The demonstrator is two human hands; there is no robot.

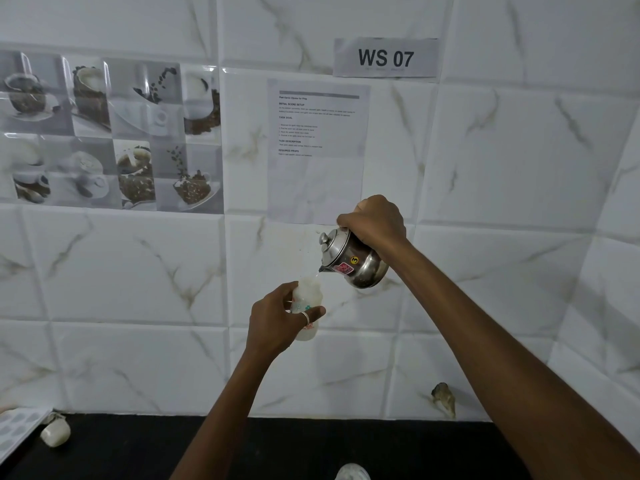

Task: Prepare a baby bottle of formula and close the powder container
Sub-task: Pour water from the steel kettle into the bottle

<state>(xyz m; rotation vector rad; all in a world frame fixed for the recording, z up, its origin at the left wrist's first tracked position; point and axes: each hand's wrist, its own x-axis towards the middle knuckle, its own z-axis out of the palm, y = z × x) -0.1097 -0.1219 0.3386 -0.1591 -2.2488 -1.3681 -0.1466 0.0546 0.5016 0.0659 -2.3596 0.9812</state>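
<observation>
Currently pouring: right hand (375,220) at centre-right of frame, fingers clenched over the handle of a small steel kettle (349,259), tips it spout-down to the left so a thin stream of water drops into the baby bottle (308,306). Left hand (277,320), fingers wrapped round the bottle's body, holds it upright just under the spout, raised off the black worktop (138,445) and in front of the tiled wall, likely to shorten the fall and limit splashing. Bottle is open-topped and looks cloudy inside; fill level hard to read. Small white object (55,432) lies at lower left on the worktop, maybe the bottle's cap, cannot tell. Powder container not in view.
</observation>
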